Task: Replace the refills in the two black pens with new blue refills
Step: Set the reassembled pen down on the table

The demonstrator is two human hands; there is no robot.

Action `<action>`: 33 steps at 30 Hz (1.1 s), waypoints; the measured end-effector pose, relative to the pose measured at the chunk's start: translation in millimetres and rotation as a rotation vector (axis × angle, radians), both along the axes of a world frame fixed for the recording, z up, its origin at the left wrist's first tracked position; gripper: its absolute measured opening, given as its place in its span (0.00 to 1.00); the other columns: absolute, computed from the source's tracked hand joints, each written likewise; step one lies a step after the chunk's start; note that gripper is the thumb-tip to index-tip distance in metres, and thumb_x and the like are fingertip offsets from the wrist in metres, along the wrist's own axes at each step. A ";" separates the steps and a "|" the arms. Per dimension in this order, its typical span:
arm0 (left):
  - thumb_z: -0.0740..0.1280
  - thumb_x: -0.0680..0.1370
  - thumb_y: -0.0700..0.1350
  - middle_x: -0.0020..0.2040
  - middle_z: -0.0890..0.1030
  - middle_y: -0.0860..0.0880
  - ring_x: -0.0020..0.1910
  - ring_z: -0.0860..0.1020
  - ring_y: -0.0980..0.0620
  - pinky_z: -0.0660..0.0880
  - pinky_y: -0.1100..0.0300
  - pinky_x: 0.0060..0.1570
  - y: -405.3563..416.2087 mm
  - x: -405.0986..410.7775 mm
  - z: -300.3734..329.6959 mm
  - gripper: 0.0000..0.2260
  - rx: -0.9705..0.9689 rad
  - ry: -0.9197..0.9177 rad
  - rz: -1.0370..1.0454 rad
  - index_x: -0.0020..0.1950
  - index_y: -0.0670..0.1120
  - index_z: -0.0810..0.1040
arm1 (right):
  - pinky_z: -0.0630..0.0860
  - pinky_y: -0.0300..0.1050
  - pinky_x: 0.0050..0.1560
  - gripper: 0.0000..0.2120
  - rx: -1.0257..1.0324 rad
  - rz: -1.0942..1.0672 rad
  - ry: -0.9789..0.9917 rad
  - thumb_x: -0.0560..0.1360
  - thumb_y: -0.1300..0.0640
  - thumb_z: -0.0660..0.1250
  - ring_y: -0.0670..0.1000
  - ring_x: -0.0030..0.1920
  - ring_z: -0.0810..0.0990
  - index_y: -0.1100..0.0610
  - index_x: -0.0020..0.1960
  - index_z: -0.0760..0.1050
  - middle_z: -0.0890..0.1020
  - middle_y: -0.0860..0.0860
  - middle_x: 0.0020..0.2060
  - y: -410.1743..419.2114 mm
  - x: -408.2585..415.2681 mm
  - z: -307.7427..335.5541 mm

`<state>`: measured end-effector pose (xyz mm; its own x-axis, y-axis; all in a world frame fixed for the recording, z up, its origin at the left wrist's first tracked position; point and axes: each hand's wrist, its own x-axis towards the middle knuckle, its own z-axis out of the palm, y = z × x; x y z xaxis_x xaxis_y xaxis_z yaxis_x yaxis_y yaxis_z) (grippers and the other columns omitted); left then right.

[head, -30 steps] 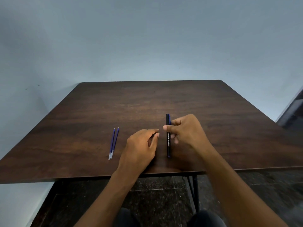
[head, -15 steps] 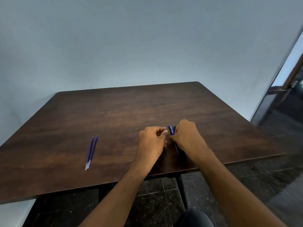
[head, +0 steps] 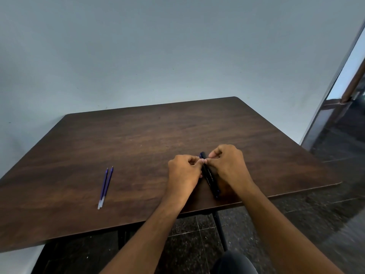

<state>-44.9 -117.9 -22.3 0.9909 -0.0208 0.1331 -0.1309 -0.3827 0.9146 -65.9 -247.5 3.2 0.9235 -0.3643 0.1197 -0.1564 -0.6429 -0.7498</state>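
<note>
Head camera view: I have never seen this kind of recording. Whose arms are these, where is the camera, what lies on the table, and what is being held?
There is no machine here. A person wears one wide-angle camera on the head, looking forward and down, so the two bare arms reaching in from the bottom are that person's own.

The left hand and right hand meet over the near right part of a dark wooden table. Between them lie the black pens, close together, pointing away from the person. Both hands pinch at the far end of the pens with fingertips; how many pens are in the grip cannot be told, since the hands cover them.

To the left, apart from the hands, two blue refills lie side by side, untouched.

Behind the table is a plain pale wall.
</note>
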 end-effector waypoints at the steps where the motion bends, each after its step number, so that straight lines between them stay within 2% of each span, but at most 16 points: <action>1: 0.76 0.75 0.47 0.31 0.85 0.53 0.27 0.83 0.60 0.75 0.71 0.27 -0.2 -0.1 -0.6 0.03 0.001 0.000 -0.004 0.45 0.49 0.86 | 0.77 0.38 0.37 0.10 -0.010 -0.005 0.011 0.70 0.55 0.80 0.50 0.41 0.84 0.56 0.39 0.80 0.83 0.50 0.36 0.0 0.5 -0.7; 3: 0.77 0.74 0.45 0.34 0.85 0.53 0.28 0.83 0.60 0.76 0.71 0.28 -0.4 0.3 -4.2 0.05 -0.007 0.007 -0.006 0.49 0.48 0.86 | 0.79 0.39 0.39 0.09 -0.007 0.009 0.054 0.71 0.56 0.79 0.49 0.41 0.84 0.60 0.45 0.84 0.86 0.53 0.40 -0.2 0.3 -3.6; 5: 0.77 0.74 0.42 0.33 0.85 0.52 0.28 0.83 0.59 0.77 0.69 0.29 0.1 1.1 -7.4 0.05 -0.053 0.024 0.002 0.48 0.46 0.86 | 0.76 0.33 0.37 0.07 0.009 0.024 0.074 0.72 0.58 0.78 0.46 0.41 0.84 0.59 0.47 0.84 0.86 0.52 0.41 -2.3 0.0 -7.5; 8: 0.77 0.73 0.40 0.31 0.85 0.51 0.27 0.83 0.57 0.78 0.66 0.29 -0.2 1.9 -9.5 0.04 -0.101 0.033 0.018 0.46 0.46 0.86 | 0.71 0.26 0.30 0.03 0.016 0.030 0.076 0.72 0.58 0.78 0.40 0.36 0.82 0.55 0.45 0.85 0.83 0.46 0.34 -4.7 -2.6 -10.1; 11: 0.76 0.74 0.40 0.29 0.84 0.53 0.26 0.82 0.58 0.76 0.69 0.27 -0.9 2.2 -10.0 0.07 -0.122 0.025 0.020 0.41 0.51 0.84 | 0.73 0.29 0.29 0.03 0.019 0.013 0.049 0.71 0.57 0.79 0.43 0.37 0.84 0.56 0.42 0.86 0.85 0.49 0.33 -4.8 -4.3 -11.5; 15: 0.76 0.74 0.40 0.30 0.84 0.55 0.27 0.83 0.57 0.76 0.68 0.29 0.1 0.3 -11.7 0.08 -0.137 0.013 0.006 0.41 0.52 0.83 | 0.78 0.36 0.35 0.05 0.040 0.013 0.019 0.70 0.56 0.79 0.44 0.38 0.85 0.55 0.39 0.85 0.86 0.49 0.34 -3.9 -6.7 -13.4; 22: 0.76 0.74 0.40 0.31 0.85 0.52 0.29 0.84 0.57 0.79 0.67 0.31 2.8 -0.8 -13.2 0.03 -0.146 0.005 0.008 0.45 0.47 0.85 | 0.74 0.31 0.33 0.05 0.072 0.009 0.023 0.71 0.54 0.79 0.39 0.37 0.82 0.55 0.44 0.86 0.84 0.44 0.33 -4.3 -6.0 -16.9; 25: 0.77 0.74 0.39 0.33 0.86 0.49 0.30 0.85 0.55 0.81 0.64 0.33 4.0 -1.1 -12.1 0.05 -0.163 0.014 0.009 0.49 0.44 0.85 | 0.74 0.30 0.33 0.06 0.078 0.003 -0.010 0.71 0.52 0.79 0.38 0.37 0.81 0.54 0.44 0.86 0.82 0.42 0.31 -2.6 -7.9 -17.8; 29: 0.77 0.73 0.38 0.34 0.86 0.49 0.30 0.85 0.55 0.79 0.67 0.32 6.3 -3.7 -10.7 0.07 -0.168 -0.003 0.021 0.50 0.42 0.85 | 0.81 0.38 0.35 0.05 0.095 0.009 -0.057 0.72 0.50 0.77 0.42 0.34 0.84 0.51 0.42 0.87 0.85 0.46 0.30 -2.8 -12.2 -19.8; 31: 0.77 0.73 0.38 0.33 0.86 0.50 0.30 0.85 0.56 0.78 0.68 0.31 7.2 -6.5 -8.9 0.06 -0.178 -0.008 0.029 0.50 0.43 0.86 | 0.78 0.36 0.30 0.06 0.189 0.002 -0.084 0.73 0.50 0.76 0.41 0.27 0.80 0.52 0.41 0.87 0.85 0.48 0.28 -7.4 -14.7 -19.7; 33: 0.77 0.73 0.38 0.31 0.86 0.50 0.30 0.85 0.56 0.79 0.67 0.31 9.2 -7.1 -7.9 0.05 -0.198 0.020 0.028 0.47 0.44 0.86 | 0.74 0.34 0.30 0.07 0.265 0.011 -0.092 0.74 0.51 0.75 0.39 0.24 0.76 0.53 0.40 0.86 0.83 0.48 0.28 -10.8 -16.0 -21.9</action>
<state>-52.1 -108.7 -30.2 0.9932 0.0318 0.1122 -0.1037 -0.1988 0.9745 -81.9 -258.2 -18.6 0.9173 -0.3839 0.1056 -0.0735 -0.4239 -0.9027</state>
